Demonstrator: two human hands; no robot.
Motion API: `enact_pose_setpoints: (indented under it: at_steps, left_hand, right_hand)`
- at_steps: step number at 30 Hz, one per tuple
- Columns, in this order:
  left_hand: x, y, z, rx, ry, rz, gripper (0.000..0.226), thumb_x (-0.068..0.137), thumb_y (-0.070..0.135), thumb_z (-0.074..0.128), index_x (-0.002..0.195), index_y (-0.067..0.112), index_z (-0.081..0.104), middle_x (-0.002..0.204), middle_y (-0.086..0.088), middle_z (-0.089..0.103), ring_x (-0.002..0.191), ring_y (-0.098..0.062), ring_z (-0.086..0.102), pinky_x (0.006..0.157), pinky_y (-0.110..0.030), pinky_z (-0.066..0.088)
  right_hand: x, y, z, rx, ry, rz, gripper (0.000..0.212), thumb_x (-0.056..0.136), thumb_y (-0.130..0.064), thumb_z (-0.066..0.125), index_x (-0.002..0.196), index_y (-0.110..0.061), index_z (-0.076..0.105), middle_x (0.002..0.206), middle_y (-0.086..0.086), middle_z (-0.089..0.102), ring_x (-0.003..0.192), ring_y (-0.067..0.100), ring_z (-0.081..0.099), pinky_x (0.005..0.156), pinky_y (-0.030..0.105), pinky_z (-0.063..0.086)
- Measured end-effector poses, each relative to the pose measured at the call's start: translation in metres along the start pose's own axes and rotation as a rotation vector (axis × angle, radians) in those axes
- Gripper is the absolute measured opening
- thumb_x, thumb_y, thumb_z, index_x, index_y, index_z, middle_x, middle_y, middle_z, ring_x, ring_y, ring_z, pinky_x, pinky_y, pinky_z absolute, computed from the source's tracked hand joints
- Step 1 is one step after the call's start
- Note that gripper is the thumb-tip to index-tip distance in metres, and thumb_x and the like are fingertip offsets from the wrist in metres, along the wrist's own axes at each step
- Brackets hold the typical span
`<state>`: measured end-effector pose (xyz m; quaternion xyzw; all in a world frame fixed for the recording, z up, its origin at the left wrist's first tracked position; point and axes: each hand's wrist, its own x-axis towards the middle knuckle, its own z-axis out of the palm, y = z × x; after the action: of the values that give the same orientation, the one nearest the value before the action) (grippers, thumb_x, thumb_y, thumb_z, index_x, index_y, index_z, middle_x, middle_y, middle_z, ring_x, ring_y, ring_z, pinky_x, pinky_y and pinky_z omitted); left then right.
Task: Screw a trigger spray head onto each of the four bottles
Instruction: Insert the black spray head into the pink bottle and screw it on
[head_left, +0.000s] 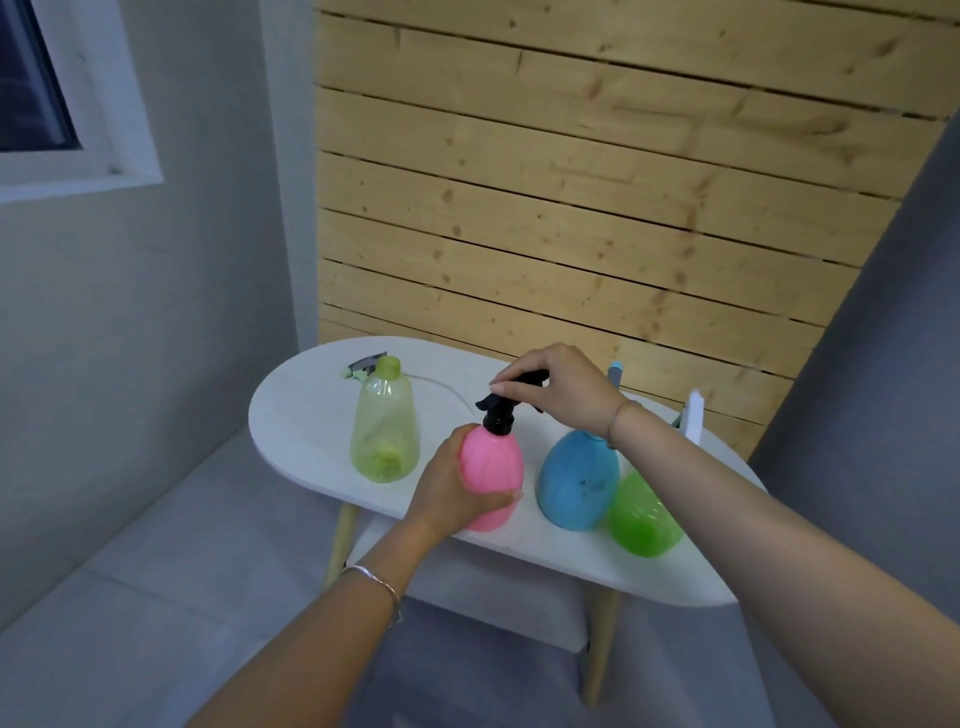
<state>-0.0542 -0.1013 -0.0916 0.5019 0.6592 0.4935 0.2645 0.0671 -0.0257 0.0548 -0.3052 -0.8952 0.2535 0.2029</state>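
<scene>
My left hand (451, 491) wraps around the pink bottle (493, 467) near the front edge of the white oval table (311, 410). A black trigger spray head (501, 410) sits on the pink bottle's neck, and my right hand (558, 387) grips its top from above. To the left stands a yellow-green translucent bottle (385, 426) with an open neck; a loose spray head (363, 368) lies behind it. Right of the pink one stand a blue bottle (576, 480) and a bright green bottle (641, 514), both partly hidden by my right forearm.
A blue spray head tip (615, 371) and a white trigger head (693, 421) show above my right arm. A wooden slat wall (571, 182) rises behind the table. Grey floor lies to the left, a grey surface to the right.
</scene>
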Motion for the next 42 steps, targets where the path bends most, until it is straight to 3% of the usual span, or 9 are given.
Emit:
enact_pose_setpoints:
  at_steps: [2,12,16,20,24,29,33,37,42]
  left_hand:
    - [0.000,0.000,0.000,0.006,0.001,0.009,0.089,0.054,0.039,0.086,0.128,0.033,0.038,0.117,0.010,0.051,0.105,-0.016,0.050,0.080,-0.029,0.044]
    - [0.000,0.000,0.001,0.014,0.003,0.003,0.090,0.054,0.040,0.086,0.128,0.033,0.036,0.114,0.014,0.048,0.102,-0.013,0.048,0.077,-0.028,0.043]
    - [0.000,0.000,0.001,0.003,-0.003,-0.004,0.089,0.054,0.040,0.086,0.127,0.035,0.036,0.113,0.014,0.048,0.102,-0.014,0.048,0.076,-0.028,0.042]
    - [0.000,-0.001,0.002,0.016,0.003,-0.003,0.090,0.053,0.041,0.086,0.127,0.035,0.035,0.114,0.014,0.048,0.103,-0.013,0.048,0.077,-0.028,0.043]
    - [0.001,-0.001,0.002,0.024,-0.009,-0.021,0.092,0.053,0.039,0.086,0.129,0.033,0.034,0.117,0.010,0.048,0.105,-0.017,0.050,0.082,-0.034,0.049]
    - [0.000,0.001,0.002,0.027,-0.008,-0.010,0.092,0.055,0.037,0.086,0.130,0.031,0.035,0.116,0.010,0.048,0.104,-0.016,0.049,0.081,-0.032,0.048]
    - [0.000,0.002,0.001,0.020,-0.014,0.010,0.087,0.054,0.040,0.085,0.127,0.029,0.038,0.116,0.009,0.053,0.104,-0.016,0.053,0.081,-0.031,0.047]
    - [-0.002,0.000,0.002,0.017,-0.006,0.005,0.083,0.056,0.040,0.085,0.122,0.039,0.036,0.115,0.013,0.049,0.104,-0.012,0.048,0.082,-0.029,0.044]
    - [-0.002,0.003,0.002,0.018,0.004,-0.020,0.092,0.056,0.036,0.086,0.132,0.029,0.035,0.115,0.010,0.048,0.105,-0.014,0.047,0.086,-0.031,0.045]
  right_hand:
    - [0.004,0.001,0.003,0.033,0.016,0.017,0.011,0.081,-0.020,0.071,0.084,-0.011,0.078,0.076,-0.002,0.073,0.056,-0.004,0.057,0.054,0.010,0.040]
    - [0.009,-0.001,0.003,0.036,0.071,0.054,0.025,0.079,-0.044,0.068,0.079,-0.021,0.076,0.079,-0.017,0.069,0.057,-0.009,0.054,0.060,0.013,0.034]
    - [0.004,-0.001,-0.005,0.023,-0.086,0.066,0.036,0.085,-0.050,0.056,0.081,-0.019,0.074,0.057,-0.023,0.064,0.047,-0.004,0.053,0.050,0.003,0.036]
    - [-0.004,0.001,-0.018,0.033,-0.264,0.099,0.040,0.073,-0.059,0.066,0.102,-0.031,0.070,0.083,-0.028,0.069,0.070,-0.005,0.061,0.060,0.007,0.045]
    - [-0.006,0.006,-0.030,-0.191,-0.440,0.034,0.075,0.066,-0.042,0.080,0.133,-0.035,0.049,0.111,-0.028,0.057,0.097,-0.007,0.054,0.075,0.008,0.036]
    - [-0.001,0.006,-0.020,-0.200,-0.320,-0.046,0.064,0.068,-0.028,0.082,0.127,-0.027,0.057,0.111,-0.012,0.060,0.093,0.009,0.056,0.069,0.009,0.037]
    - [-0.003,0.001,-0.013,-0.285,-0.180,-0.033,0.059,0.062,-0.048,0.081,0.111,-0.022,0.063,0.104,-0.011,0.061,0.091,0.013,0.057,0.076,0.026,0.046]
    - [-0.005,-0.007,0.006,-0.524,-0.010,-0.030,0.062,0.061,-0.067,0.070,0.091,-0.015,0.056,0.087,0.000,0.067,0.080,0.021,0.059,0.067,0.035,0.046]
    - [-0.010,-0.003,-0.003,-0.435,-0.086,-0.061,0.044,0.074,-0.045,0.072,0.108,-0.018,0.064,0.105,-0.001,0.070,0.099,0.018,0.062,0.084,0.038,0.051]
